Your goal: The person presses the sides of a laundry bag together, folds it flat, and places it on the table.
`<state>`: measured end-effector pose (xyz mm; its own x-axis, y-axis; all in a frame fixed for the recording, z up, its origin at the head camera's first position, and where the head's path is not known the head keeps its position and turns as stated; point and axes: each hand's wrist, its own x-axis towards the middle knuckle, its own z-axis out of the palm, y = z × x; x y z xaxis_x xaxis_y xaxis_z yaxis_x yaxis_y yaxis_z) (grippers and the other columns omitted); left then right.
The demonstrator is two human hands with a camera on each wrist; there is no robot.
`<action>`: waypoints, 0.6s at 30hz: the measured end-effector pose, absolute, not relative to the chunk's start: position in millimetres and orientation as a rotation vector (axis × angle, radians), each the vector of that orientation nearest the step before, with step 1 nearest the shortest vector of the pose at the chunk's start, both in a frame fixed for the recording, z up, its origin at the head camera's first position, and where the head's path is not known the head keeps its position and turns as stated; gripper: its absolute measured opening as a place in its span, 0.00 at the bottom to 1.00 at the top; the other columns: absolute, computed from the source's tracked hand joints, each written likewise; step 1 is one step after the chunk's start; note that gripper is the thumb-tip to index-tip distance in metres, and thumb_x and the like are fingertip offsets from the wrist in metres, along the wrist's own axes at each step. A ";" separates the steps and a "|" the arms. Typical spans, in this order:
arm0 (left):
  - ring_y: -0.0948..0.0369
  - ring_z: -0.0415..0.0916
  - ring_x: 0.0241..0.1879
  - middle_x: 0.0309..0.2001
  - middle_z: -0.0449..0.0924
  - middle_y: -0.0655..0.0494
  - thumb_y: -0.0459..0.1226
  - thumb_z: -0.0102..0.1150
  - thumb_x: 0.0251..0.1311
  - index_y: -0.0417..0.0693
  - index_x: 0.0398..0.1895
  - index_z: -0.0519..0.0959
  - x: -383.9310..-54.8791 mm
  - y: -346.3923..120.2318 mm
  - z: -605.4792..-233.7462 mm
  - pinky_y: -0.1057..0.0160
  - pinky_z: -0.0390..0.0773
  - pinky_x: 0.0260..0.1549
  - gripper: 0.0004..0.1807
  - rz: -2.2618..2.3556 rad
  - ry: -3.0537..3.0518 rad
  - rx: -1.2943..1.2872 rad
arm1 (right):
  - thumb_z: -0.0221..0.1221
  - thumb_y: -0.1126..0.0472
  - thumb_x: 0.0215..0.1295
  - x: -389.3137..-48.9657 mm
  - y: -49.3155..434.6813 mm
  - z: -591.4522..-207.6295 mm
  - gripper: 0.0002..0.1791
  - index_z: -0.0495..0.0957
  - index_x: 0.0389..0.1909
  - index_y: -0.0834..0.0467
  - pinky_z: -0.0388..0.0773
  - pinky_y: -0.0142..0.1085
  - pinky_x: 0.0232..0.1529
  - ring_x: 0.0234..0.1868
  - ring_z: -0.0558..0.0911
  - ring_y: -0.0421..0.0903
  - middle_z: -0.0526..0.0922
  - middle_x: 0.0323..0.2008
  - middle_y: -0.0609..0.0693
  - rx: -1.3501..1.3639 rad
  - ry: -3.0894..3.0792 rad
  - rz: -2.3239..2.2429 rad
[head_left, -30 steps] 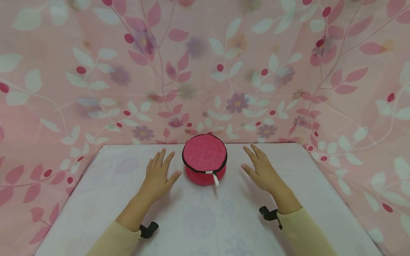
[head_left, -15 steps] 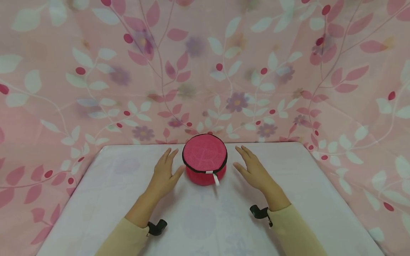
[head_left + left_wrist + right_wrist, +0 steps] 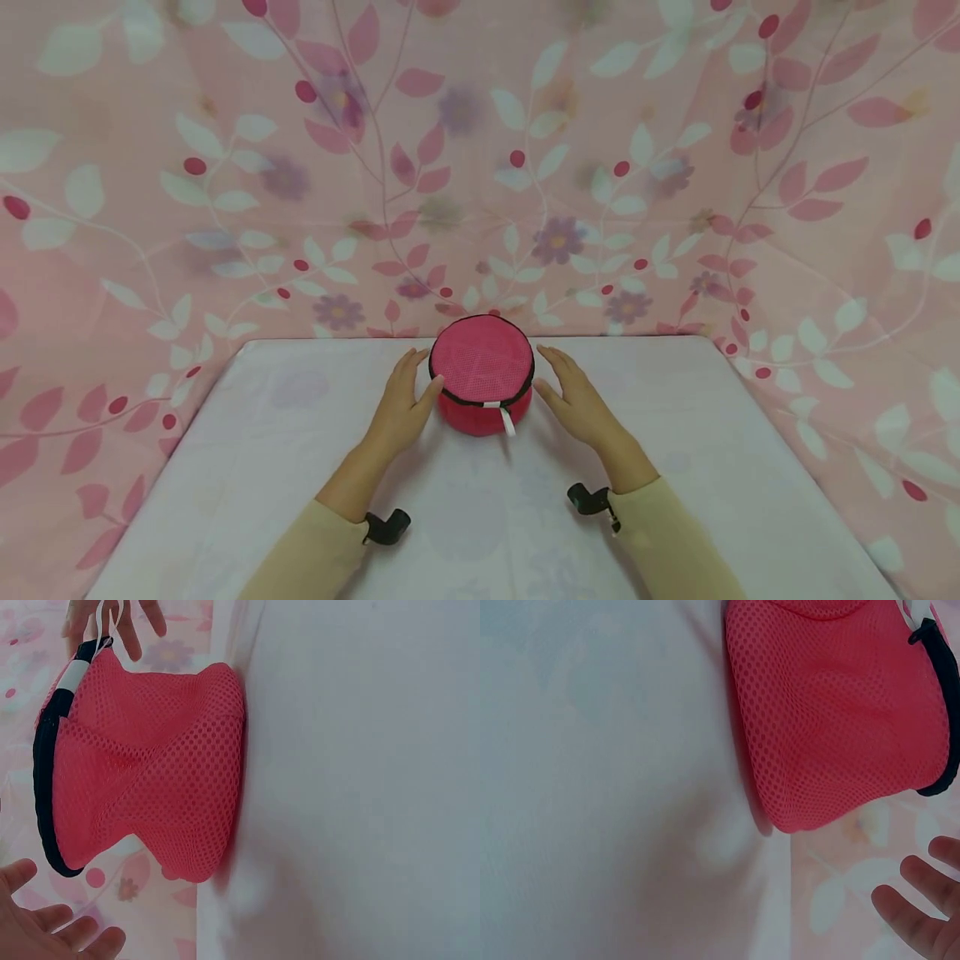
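Note:
A round pink mesh laundry bag [image 3: 482, 360] with a black zipped rim and a white loop stands upright near the table's far edge. To its left is my left hand [image 3: 403, 410], fingers extended; the thumb overlaps the rim in the head view. On the opposite side my right hand [image 3: 583, 410] reaches along the bag with its fingers extended too. In the left wrist view a gap shows between my left hand [image 3: 56, 926] and the mesh side [image 3: 165, 761]. The right wrist view likewise shows my right fingers [image 3: 907, 919] apart from the mesh.
The table [image 3: 480, 508] wears a white cloth. Behind and around it hangs a pink curtain [image 3: 465, 167] printed with leaves and flowers. A small black camera sits on each wrist, left camera [image 3: 388, 527] and right camera [image 3: 588, 500].
Both hands have moved inward toward the bag from either side, the left hand rightward and the right hand leftward. The bag has stayed in place on the table.

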<state>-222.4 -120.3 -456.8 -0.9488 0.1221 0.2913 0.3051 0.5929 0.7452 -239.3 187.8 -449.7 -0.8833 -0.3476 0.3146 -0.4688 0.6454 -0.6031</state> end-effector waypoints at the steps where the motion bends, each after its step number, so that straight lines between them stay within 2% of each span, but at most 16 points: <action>1: 0.44 0.49 0.76 0.77 0.51 0.41 0.54 0.48 0.74 0.46 0.76 0.59 -223.6 -118.9 -457.6 0.37 0.54 0.69 0.35 -1.302 -2.607 -0.353 | 0.53 0.47 0.76 -240.1 186.3 -450.6 0.34 0.57 0.77 0.52 0.60 0.59 0.69 0.74 0.61 0.57 0.60 0.74 0.56 0.681 -2.683 1.075; 6: 0.47 0.49 0.76 0.77 0.51 0.41 0.54 0.48 0.74 0.46 0.76 0.58 -227.0 -111.4 -458.9 0.41 0.61 0.67 0.35 -1.422 -2.574 -0.350 | 0.53 0.48 0.76 -242.8 179.0 -452.7 0.33 0.58 0.76 0.51 0.72 0.56 0.60 0.68 0.68 0.58 0.63 0.72 0.53 0.679 -2.642 1.172; 9: 0.48 0.50 0.76 0.76 0.52 0.42 0.52 0.49 0.74 0.45 0.76 0.58 -227.8 -107.4 -458.3 0.43 0.68 0.64 0.34 -1.491 -2.545 -0.338 | 0.54 0.49 0.75 -244.8 173.9 -452.0 0.32 0.59 0.76 0.51 0.73 0.57 0.58 0.67 0.69 0.60 0.63 0.72 0.53 0.676 -2.620 1.238; 15: 0.43 0.60 0.70 0.74 0.55 0.41 0.48 0.51 0.75 0.43 0.75 0.58 -230.7 -102.0 -459.6 0.43 0.73 0.59 0.33 -1.540 -2.515 -0.307 | 0.54 0.50 0.75 -249.8 164.7 -451.7 0.32 0.60 0.76 0.53 0.75 0.56 0.57 0.65 0.70 0.61 0.63 0.72 0.56 0.670 -2.597 1.299; 18: 0.42 0.62 0.69 0.74 0.55 0.41 0.47 0.52 0.74 0.44 0.75 0.58 -230.6 -100.1 -458.4 0.43 0.73 0.59 0.33 -1.561 -2.515 -0.288 | 0.54 0.50 0.75 -251.7 161.8 -452.5 0.32 0.61 0.76 0.53 0.75 0.57 0.57 0.63 0.71 0.59 0.63 0.72 0.57 0.648 -2.597 1.327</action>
<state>-230.6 -100.1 -458.4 -0.9673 0.0751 0.2423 0.2504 0.4341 0.8654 -251.7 161.8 -452.5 -0.8945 -0.3069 0.3251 -0.4433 0.5143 -0.7342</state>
